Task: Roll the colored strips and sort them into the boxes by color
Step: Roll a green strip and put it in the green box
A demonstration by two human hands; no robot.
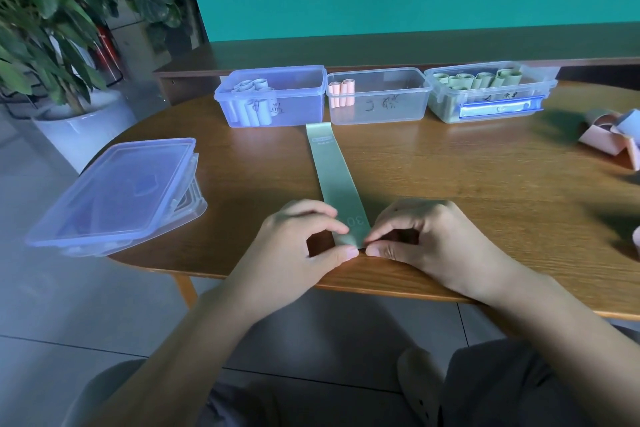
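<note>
A pale green strip [333, 170] lies flat on the wooden table [450, 177], running from the boxes toward me. My left hand [298, 236] pinches its near end from the left, and my right hand [415, 236] pinches the same end from the right. At the back stand three boxes: a blue-tinted box [273, 95] with several pale blue rolls, a clear box [379, 95] with two pink rolls, and a box [488, 90] with several green rolls.
A stack of box lids [114, 194] sits on the table's left edge. Loose pink and pale blue strips [613, 132] lie at the far right. A potted plant [69, 55] stands on the floor to the left. The table's front edge runs just under my hands.
</note>
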